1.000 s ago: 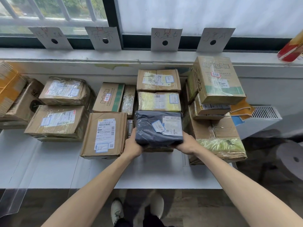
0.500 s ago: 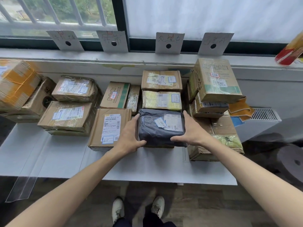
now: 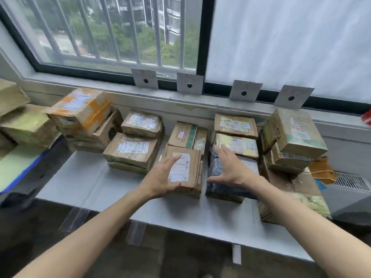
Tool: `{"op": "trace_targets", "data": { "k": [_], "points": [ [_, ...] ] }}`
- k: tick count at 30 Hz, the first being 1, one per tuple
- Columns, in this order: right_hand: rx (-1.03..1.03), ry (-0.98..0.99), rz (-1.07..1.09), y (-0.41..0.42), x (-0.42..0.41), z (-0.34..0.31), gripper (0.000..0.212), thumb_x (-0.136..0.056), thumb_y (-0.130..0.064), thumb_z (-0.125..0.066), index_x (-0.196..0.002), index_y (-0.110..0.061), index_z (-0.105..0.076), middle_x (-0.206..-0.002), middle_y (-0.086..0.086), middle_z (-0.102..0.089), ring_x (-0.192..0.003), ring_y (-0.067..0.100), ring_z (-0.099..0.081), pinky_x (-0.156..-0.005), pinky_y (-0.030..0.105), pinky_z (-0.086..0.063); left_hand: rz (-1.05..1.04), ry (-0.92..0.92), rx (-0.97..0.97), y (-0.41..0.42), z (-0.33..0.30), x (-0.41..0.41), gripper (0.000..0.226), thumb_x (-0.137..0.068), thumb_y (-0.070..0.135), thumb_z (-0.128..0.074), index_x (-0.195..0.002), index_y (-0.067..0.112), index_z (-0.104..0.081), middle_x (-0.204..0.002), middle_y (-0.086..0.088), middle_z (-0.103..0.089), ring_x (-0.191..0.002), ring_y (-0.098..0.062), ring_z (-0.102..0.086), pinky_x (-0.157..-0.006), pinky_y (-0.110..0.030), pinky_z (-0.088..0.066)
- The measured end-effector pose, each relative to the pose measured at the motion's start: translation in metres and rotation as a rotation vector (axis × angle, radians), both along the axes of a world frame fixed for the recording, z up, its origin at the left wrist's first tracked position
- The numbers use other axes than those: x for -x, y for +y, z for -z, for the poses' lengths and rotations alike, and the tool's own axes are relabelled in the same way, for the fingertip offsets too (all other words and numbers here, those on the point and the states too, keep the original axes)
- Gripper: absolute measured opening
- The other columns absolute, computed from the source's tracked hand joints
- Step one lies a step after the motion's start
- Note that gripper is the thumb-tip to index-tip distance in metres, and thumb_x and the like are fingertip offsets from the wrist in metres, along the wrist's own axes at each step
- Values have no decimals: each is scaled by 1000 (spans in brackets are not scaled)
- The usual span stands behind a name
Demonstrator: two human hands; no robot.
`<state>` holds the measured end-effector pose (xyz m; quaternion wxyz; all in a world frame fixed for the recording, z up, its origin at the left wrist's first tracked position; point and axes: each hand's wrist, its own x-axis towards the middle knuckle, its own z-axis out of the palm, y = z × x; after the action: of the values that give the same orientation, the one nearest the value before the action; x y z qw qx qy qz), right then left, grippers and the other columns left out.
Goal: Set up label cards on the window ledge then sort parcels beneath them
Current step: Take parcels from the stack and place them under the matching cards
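Several grey label cards lean on the window ledge (image 3: pixel 120 93), among them one (image 3: pixel 145 78) at the left and one (image 3: pixel 293 96) at the right. Parcels lie in columns beneath them on the white table (image 3: pixel 90 183). The dark grey bag parcel (image 3: pixel 218 187) lies at the front of the third column, behind it a yellow parcel (image 3: pixel 237 145). My right hand (image 3: pixel 230 169) hovers open over the dark parcel, fingers spread. My left hand (image 3: pixel 162 177) is open over the front of a brown box (image 3: pixel 190 167) with a white label.
Taped boxes (image 3: pixel 80 109) are stacked at the left, greenish boxes (image 3: pixel 22 125) further left. A tall stack of boxes (image 3: pixel 295 129) stands at the right, with an orange cloth (image 3: pixel 321 169) and a vent (image 3: pixel 353 181) beyond. The table's front edge is near my arms.
Both hands have let go of the dark parcel, which now lies on the table. The hands have lifted and opened. My view has swung up and left, showing more window.
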<state>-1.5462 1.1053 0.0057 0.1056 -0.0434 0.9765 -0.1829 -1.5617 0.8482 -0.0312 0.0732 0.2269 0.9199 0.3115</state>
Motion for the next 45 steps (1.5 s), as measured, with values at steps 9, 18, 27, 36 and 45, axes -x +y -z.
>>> {"op": "trace_targets", "data": {
  "k": [9, 18, 27, 36, 45],
  "points": [
    [-44, 31, -344, -258, 2, -10, 116, -76, -55, -79, -158, -12, -11, -160, 18, -20, -147, 35, -22, -120, 44, -24, -297, 109, 125, -249, -19, -67, 84, -83, 30, -74, -154, 24, -30, -154, 0, -39, -143, -21, -32, -119, -38, -27],
    [-65, 14, -546, -434, -11, -13, 119, -78, -56, -78, -160, -17, -1, -167, 13, -2, -154, 33, -7, -123, 47, -20, -588, -5, 248, -428, -25, -143, 92, -82, 41, -69, -157, 36, -15, -161, -6, -26, -151, -25, -15, -119, -48, -25],
    [-89, -14, -600, -507, 25, -4, 116, -81, -53, -77, -160, -20, 1, -168, 11, 1, -154, 33, -4, -122, 45, -19, -594, -25, 277, -490, -35, -117, 92, -84, 40, -69, -156, 38, -13, -161, -2, -23, -151, -20, -13, -119, -44, -22],
    [-5, -53, -478, -530, 124, 21, 119, -77, -55, -79, -160, -21, 0, -168, 12, 3, -154, 32, -2, -124, 46, -17, -506, -101, 312, -521, -31, -8, 100, -77, 51, -73, -154, 47, -9, -160, -4, -21, -149, -26, -15, -120, -46, -22],
    [60, -9, -288, -511, 209, 25, 121, -77, -52, -81, -160, -19, 1, -165, 14, 20, -154, 36, -5, -124, 40, -15, -389, -224, 360, -521, -34, 124, 110, -61, 91, -57, -148, 61, 2, -166, 2, 12, -152, -28, 13, -117, -64, -18]
  ]
}}
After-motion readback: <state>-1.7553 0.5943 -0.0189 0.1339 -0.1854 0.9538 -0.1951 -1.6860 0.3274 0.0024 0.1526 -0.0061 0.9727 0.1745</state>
